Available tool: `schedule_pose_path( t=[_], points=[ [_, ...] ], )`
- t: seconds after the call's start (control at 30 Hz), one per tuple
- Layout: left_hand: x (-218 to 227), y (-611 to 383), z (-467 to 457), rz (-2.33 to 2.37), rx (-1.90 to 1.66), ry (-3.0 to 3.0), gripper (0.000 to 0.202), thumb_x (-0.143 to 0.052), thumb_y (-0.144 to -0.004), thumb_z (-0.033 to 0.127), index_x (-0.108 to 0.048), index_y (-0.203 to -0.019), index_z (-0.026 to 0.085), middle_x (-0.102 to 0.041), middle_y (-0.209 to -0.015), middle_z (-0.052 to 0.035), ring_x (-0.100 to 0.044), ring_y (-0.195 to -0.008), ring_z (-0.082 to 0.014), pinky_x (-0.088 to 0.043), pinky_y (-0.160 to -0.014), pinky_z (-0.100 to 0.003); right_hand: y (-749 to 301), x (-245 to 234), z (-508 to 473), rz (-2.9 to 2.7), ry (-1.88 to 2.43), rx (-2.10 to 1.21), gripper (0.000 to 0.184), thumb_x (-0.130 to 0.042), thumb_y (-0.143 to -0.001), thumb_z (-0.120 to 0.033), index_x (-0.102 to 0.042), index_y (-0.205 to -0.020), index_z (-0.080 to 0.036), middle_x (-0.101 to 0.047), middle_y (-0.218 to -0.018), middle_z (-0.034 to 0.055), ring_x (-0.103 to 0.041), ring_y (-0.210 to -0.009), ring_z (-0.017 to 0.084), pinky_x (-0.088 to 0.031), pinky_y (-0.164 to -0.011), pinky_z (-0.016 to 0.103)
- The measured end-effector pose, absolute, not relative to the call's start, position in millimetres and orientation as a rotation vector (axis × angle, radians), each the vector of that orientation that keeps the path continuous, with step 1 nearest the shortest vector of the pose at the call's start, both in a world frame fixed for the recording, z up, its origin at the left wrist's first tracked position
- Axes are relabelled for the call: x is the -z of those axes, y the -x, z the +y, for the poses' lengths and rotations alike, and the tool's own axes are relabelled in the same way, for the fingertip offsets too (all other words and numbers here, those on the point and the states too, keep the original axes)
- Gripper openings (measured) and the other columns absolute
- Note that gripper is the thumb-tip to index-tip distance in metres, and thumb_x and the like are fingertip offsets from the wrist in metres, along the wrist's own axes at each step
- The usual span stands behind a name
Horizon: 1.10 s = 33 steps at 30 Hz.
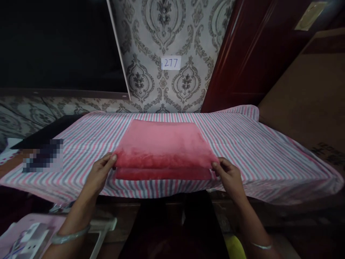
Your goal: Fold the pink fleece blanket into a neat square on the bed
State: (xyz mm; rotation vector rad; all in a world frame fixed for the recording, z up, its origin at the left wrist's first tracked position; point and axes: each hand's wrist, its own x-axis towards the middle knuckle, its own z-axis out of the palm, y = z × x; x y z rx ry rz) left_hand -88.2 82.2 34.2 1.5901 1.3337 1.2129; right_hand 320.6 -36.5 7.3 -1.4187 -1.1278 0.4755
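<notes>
Red cloth (164, 144), pinched at both ends of its near fold.
It lies on the striped sheet (258, 154), close to the front edge. Your left hand (99, 173) and right hand (231, 177) each pinch a corner between the fingers. Expect it light, soft and limp, hard to damage; the corners look the best grip, thumbs on top.

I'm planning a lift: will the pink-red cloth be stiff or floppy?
The cloth is likely floppy: its near edge shows soft-looking layers. It may sag mid-span, since the left hand and right hand pinch opposite sides. Lying flat, it seems unlikely to roll.
</notes>
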Motion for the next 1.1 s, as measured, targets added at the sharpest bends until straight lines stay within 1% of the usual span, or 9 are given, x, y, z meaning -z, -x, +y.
schedule_pose_path(
  t=[0.1,0.23,0.37,0.47,0.57,0.63,0.83,0.97,1.1],
  points=[
    [-25,94,81,1.405,-1.033,-1.508,0.060,-0.072,-0.058,0.077,-0.068,-0.071,0.019,-0.064,-0.073,-0.0028,-0.060,-0.078,-0.0221,-0.052,-0.074,-0.032,-321,6,-40,-1.186,1.442,-0.547,0.041,-0.065,-0.078,-0.060,-0.062,-0.069,-0.020,-0.053,-0.062,-0.0011,-0.050,-0.059,0.015,-0.042,-0.056,0.026],
    [-24,110,84,1.386,-0.953,-1.483,0.063,-0.070,-0.061,0.076,-0.072,-0.086,0.018,-0.072,-0.084,-0.0073,-0.066,-0.087,-0.0273,-0.056,-0.079,-0.037,-335,18,-39,-1.163,1.502,-0.541,0.043,-0.062,-0.080,-0.062,-0.066,-0.079,-0.019,-0.061,-0.070,0.0020,-0.057,-0.063,0.018,-0.046,-0.058,0.028],
    [-43,110,106,1.636,-1.209,-1.771,0.068,-0.056,-0.073,0.075,-0.071,-0.109,0.020,-0.070,-0.116,-0.0109,-0.066,-0.106,-0.0296,-0.056,-0.089,-0.040,-343,2,-17,-1.160,1.574,-0.232,0.051,-0.051,-0.087,-0.061,-0.069,-0.109,-0.019,-0.072,-0.109,0.0123,-0.067,-0.096,0.026,-0.054,-0.078,0.036],
    [-70,78,138,1.619,-1.141,-2.262,0.065,-0.043,-0.085,0.064,-0.063,-0.129,0.020,-0.061,-0.138,-0.0119,-0.053,-0.131,-0.0298,-0.044,-0.109,-0.045,-327,-33,28,-1.478,1.546,-0.095,0.063,-0.043,-0.093,-0.059,-0.058,-0.136,-0.016,-0.059,-0.140,0.0163,-0.055,-0.128,0.029,-0.046,-0.104,0.044],
    [-101,26,174,1.601,-0.649,-2.570,0.067,-0.041,-0.091,0.048,-0.049,-0.143,0.008,-0.046,-0.154,-0.0171,-0.037,-0.145,-0.0289,-0.028,-0.121,-0.042,-297,-74,89,-1.808,1.690,-0.076,0.068,-0.041,-0.097,-0.051,-0.040,-0.152,-0.011,-0.041,-0.157,0.0168,-0.035,-0.146,0.028,-0.030,-0.118,0.043],
    [-114,-6,194,1.735,-0.354,-2.598,0.067,-0.042,-0.093,0.042,-0.042,-0.148,0.005,-0.039,-0.158,-0.0186,-0.031,-0.149,-0.0282,-0.024,-0.122,-0.040,-278,-93,126,-1.880,1.905,-0.091,0.068,-0.040,-0.100,-0.048,-0.032,-0.156,-0.013,-0.032,-0.162,0.0159,-0.027,-0.150,0.030,-0.025,-0.119,0.047],
    [-67,-40,215,2.008,-0.154,-2.475,0.069,-0.030,-0.098,0.052,-0.033,-0.155,0.013,-0.024,-0.164,-0.0184,-0.018,-0.152,-0.0371,-0.019,-0.118,-0.063,-260,-54,163,-1.834,2.188,-0.045,0.058,-0.031,-0.103,-0.051,-0.037,-0.155,-0.027,-0.032,-0.163,0.0083,-0.022,-0.150,0.034,-0.015,-0.118,0.058],
    [-34,-34,215,2.041,-0.138,-2.442,0.073,-0.025,-0.098,0.059,-0.027,-0.158,0.018,-0.020,-0.166,-0.0151,-0.015,-0.153,-0.0364,-0.022,-0.116,-0.064,-266,-17,158,-1.813,2.190,-0.031,0.059,-0.032,-0.102,-0.052,-0.038,-0.155,-0.026,-0.031,-0.163,0.0076,-0.022,-0.150,0.034,-0.014,-0.118,0.056],
    [-34,-32,217,2.023,-0.187,-2.481,0.074,-0.027,-0.097,0.060,-0.031,-0.157,0.016,-0.025,-0.165,-0.0166,-0.019,-0.152,-0.0376,-0.025,-0.116,-0.061,-267,-16,160,-1.829,2.156,-0.032,0.059,-0.032,-0.102,-0.051,-0.040,-0.154,-0.024,-0.033,-0.162,0.0102,-0.025,-0.149,0.036,-0.015,-0.117,0.058]
  ],
)
